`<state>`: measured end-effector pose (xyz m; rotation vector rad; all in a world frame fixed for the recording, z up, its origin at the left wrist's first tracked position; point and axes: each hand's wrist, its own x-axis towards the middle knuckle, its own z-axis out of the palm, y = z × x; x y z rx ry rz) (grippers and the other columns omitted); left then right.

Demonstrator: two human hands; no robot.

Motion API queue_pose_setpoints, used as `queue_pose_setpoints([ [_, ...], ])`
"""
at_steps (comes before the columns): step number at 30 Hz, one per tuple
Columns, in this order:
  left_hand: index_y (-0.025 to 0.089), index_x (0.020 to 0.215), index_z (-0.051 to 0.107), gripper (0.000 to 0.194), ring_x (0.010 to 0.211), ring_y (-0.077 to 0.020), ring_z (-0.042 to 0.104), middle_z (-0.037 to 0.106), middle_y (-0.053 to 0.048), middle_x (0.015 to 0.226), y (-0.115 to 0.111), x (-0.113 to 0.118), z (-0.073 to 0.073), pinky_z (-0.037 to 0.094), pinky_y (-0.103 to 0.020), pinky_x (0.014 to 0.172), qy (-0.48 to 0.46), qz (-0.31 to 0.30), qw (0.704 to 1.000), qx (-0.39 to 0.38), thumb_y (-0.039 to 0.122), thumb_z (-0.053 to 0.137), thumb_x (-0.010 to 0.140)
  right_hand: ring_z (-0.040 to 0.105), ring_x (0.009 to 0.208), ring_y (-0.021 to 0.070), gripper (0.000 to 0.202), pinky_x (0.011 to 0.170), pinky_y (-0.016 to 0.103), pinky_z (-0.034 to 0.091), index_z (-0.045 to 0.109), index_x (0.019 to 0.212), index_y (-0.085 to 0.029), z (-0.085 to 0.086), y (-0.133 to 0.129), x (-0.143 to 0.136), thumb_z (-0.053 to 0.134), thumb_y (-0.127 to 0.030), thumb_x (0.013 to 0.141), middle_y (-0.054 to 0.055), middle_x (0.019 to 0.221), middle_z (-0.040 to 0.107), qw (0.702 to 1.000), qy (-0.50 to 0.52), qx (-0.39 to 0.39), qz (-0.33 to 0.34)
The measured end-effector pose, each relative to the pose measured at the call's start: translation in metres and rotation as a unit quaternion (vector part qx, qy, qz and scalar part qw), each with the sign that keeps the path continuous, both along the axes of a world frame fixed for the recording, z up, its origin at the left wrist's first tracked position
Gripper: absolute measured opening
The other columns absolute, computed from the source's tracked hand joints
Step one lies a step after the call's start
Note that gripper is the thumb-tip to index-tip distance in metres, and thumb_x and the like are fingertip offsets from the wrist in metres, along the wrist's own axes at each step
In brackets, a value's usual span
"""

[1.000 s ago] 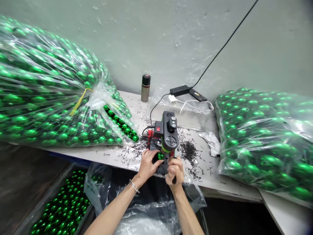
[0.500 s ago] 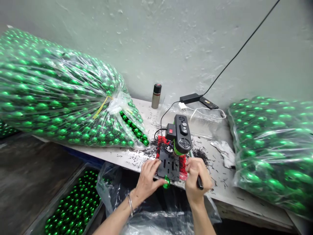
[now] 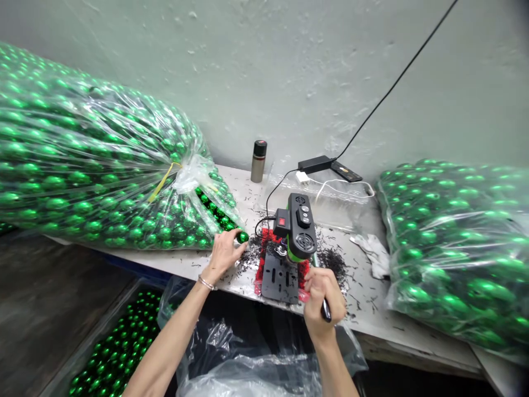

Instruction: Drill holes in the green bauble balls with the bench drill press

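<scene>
My left hand (image 3: 223,253) is at the opening of the large clear bag (image 3: 103,182) of shiny green balls. Its thumb and forefinger close around a green ball (image 3: 242,237) at the slit's lower end. My right hand (image 3: 325,300) is wrapped round the black-tipped lever handle (image 3: 326,312) of a small bench drill (image 3: 302,226). The drill has a black head, a green band and a red switch. Below its head, the slotted black base plate (image 3: 280,284) lies on a red mat (image 3: 260,275), with no ball at its front edge.
Black shavings (image 3: 333,264) litter the white table (image 3: 363,309). Another bag of green balls (image 3: 454,259) stands right, beside a white cloth (image 3: 374,253). A bottle (image 3: 258,161), power adapter (image 3: 316,164) and phone (image 3: 346,171) are behind. Below left is a bin of balls (image 3: 119,342).
My left hand has moved from the plate's front edge up and left to the bag's opening. The ball by the plate is gone from view. My right hand still grips the lever.
</scene>
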<state>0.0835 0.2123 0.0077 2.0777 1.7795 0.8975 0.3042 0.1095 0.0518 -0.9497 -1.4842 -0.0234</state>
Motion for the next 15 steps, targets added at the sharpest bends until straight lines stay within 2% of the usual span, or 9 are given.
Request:
queue_pose_setpoints([
  [2, 0.017, 0.117, 0.062, 0.038, 0.09, -0.0247, 0.062, 0.07, -0.01, 0.104, -0.011, 0.001, 0.0, 0.046, -0.04, 0.084, -0.164, 0.0, 0.986, -0.035, 0.036, 0.065, 0.083, 0.055, 0.066, 0.0128, 0.028, 0.059, 0.027, 0.042, 0.047, 0.065, -0.02, -0.001, 0.0, 0.0, 0.043, -0.004, 0.089, -0.001, 0.067, 0.052, 1.0, 0.002, -0.001, 0.001],
  [3, 0.017, 0.118, 0.062, 0.041, 0.089, -0.0232, 0.063, 0.07, -0.009, 0.103, -0.017, 0.003, -0.001, 0.048, -0.037, 0.081, -0.253, -0.013, 0.965, -0.064, 0.038, 0.066, 0.082, 0.054, 0.066, 0.0126, 0.028, 0.059, 0.027, 0.042, 0.047, 0.065, -0.02, -0.001, 0.0, 0.0, 0.043, -0.004, 0.089, -0.001, 0.067, 0.052, 1.0, 0.003, -0.002, -0.001],
  [6, 0.016, 0.119, 0.064, 0.051, 0.091, -0.0204, 0.066, 0.071, -0.007, 0.103, -0.037, 0.019, -0.007, 0.051, -0.032, 0.081, -0.475, -0.057, 0.864, -0.157, 0.043, 0.072, 0.077, 0.054, 0.065, 0.0121, 0.028, 0.058, 0.027, 0.041, 0.047, 0.065, -0.02, 0.0, 0.0, -0.001, 0.043, -0.005, 0.089, -0.001, 0.068, 0.053, 1.0, 0.006, -0.007, -0.01],
  [8, 0.016, 0.118, 0.065, 0.054, 0.091, -0.0188, 0.067, 0.072, -0.007, 0.103, -0.047, 0.034, -0.014, 0.052, -0.03, 0.082, -0.562, -0.049, 0.798, -0.21, 0.042, 0.077, 0.072, 0.055, 0.066, 0.0121, 0.028, 0.059, 0.026, 0.042, 0.047, 0.066, -0.02, 0.002, 0.0, -0.001, 0.042, -0.005, 0.09, -0.001, 0.068, 0.053, 1.0, 0.003, -0.009, -0.011],
  [10, 0.015, 0.115, 0.067, 0.055, 0.086, -0.0173, 0.068, 0.073, -0.008, 0.1, -0.053, 0.049, -0.022, 0.053, -0.028, 0.08, -0.611, -0.027, 0.748, -0.258, 0.04, 0.081, 0.069, 0.055, 0.067, 0.012, 0.028, 0.059, 0.026, 0.042, 0.047, 0.067, -0.02, 0.007, -0.001, 0.0, 0.042, -0.005, 0.09, -0.001, 0.068, 0.053, 1.0, -0.005, -0.012, -0.008],
  [12, 0.014, 0.112, 0.069, 0.051, 0.085, -0.0169, 0.068, 0.074, -0.009, 0.1, -0.055, 0.061, -0.027, 0.054, -0.028, 0.079, -0.631, -0.019, 0.72, -0.289, 0.037, 0.082, 0.069, 0.054, 0.066, 0.0119, 0.027, 0.059, 0.026, 0.042, 0.047, 0.068, -0.02, 0.011, 0.0, 0.001, 0.043, -0.006, 0.09, -0.001, 0.068, 0.053, 1.0, -0.016, -0.012, -0.005],
  [13, 0.014, 0.111, 0.069, 0.048, 0.086, -0.0173, 0.069, 0.074, -0.01, 0.101, -0.054, 0.065, -0.028, 0.054, -0.029, 0.08, -0.631, -0.021, 0.717, -0.296, 0.036, 0.081, 0.07, 0.054, 0.065, 0.0119, 0.027, 0.059, 0.026, 0.042, 0.046, 0.068, -0.02, 0.013, 0.0, 0.002, 0.043, -0.006, 0.09, -0.001, 0.067, 0.052, 1.0, -0.021, -0.012, -0.005],
  [15, 0.014, 0.112, 0.069, 0.044, 0.088, -0.0184, 0.069, 0.074, -0.01, 0.103, -0.053, 0.072, -0.03, 0.055, -0.031, 0.083, -0.605, -0.028, 0.739, -0.295, 0.034, 0.078, 0.074, 0.054, 0.064, 0.0123, 0.027, 0.058, 0.027, 0.041, 0.046, 0.068, -0.02, 0.015, 0.0, 0.002, 0.043, -0.006, 0.09, -0.001, 0.065, 0.051, 1.0, -0.027, -0.009, -0.005],
])
